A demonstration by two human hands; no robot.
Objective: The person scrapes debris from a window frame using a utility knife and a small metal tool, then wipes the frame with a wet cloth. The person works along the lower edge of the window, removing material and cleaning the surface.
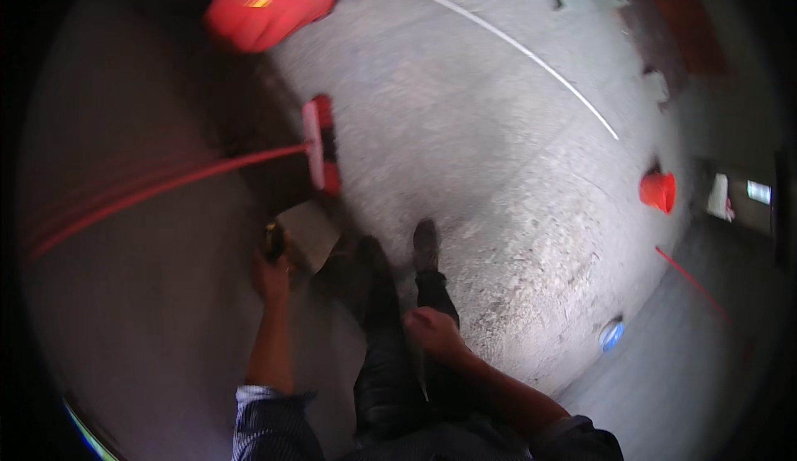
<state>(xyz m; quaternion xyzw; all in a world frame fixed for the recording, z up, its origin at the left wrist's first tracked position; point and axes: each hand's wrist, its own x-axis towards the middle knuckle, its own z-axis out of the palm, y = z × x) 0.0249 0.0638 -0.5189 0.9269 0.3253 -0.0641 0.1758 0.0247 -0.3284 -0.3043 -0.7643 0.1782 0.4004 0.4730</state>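
Observation:
My left hand [271, 279] is wrapped around a small black and yellow object [273, 242], possibly a tape measure, beside the grey wall. Blur and shadow hide its details. In front of my thighs, my right hand [436, 335] has its fingers curled. A thin pale strip [423, 375] shows just below it, and whether the hand holds this I cannot tell. Ahead of my left hand, a push broom with a red and white head [317, 144] rests at the foot of the wall, its red handle [212, 169] slanting up to the left.
A red bag-like object [274, 3] with yellow reflective patches lies at the top left. A long white strip [529, 56] crosses the concrete floor [423, 118]. To the right are a red bucket [657, 192], a blue-topped round container [612, 335] and a thin red stick [691, 281].

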